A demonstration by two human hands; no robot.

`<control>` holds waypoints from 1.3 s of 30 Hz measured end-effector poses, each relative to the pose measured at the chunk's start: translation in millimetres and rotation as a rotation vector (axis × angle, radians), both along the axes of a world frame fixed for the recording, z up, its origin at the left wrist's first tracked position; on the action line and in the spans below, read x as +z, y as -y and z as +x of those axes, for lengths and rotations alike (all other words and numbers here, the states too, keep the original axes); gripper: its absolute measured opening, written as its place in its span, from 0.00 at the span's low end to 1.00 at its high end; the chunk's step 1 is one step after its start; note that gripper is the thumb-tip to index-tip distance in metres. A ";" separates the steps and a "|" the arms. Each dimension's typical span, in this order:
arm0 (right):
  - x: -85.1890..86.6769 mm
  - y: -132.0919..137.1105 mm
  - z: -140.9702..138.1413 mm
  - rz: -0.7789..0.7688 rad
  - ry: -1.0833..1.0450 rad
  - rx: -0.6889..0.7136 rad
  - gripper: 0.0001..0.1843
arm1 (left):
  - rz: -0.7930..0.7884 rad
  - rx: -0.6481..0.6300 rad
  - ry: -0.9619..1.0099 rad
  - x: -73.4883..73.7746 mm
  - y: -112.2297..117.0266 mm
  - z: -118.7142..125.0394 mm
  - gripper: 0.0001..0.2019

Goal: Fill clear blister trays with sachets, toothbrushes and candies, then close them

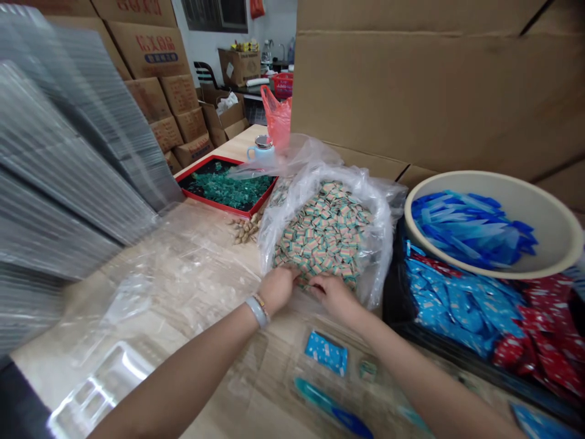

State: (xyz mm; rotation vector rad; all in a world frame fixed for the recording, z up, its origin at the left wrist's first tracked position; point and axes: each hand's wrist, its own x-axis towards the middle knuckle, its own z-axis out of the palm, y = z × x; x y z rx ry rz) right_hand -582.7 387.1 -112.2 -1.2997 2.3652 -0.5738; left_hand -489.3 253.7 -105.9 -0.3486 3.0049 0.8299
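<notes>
Left hand [276, 288] and right hand [333, 296] both at the near edge of a heap of small wrapped squares [324, 235], teal, pink and cream, inside a clear plastic bag [381, 207]. Fingers of both hands curve down onto the heap; each grip looks loosely curled, and whether either one pinches a piece, cannot tell. Bag sits on the counter [242, 143]. Just right of it, a beige basin [439, 183] of blue plastic strips [470, 228], above a black tray [397, 292] of blue packets [457, 299] and red packets [543, 323]. Past the bag, a red-rimmed tray [210, 204] of green pieces [226, 186]. Nearer the person, one blue packet [326, 352] lies flat below the right hand. Stacked clear plastic trays [68, 152] lean at left. Cardboard boxes [164, 103] behind.
</notes>
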 end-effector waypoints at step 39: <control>-5.0 -8.7 12.8 -0.027 -0.113 -0.091 0.16 | 0.329 -0.191 -0.039 3.4 -7.6 -7.7 0.13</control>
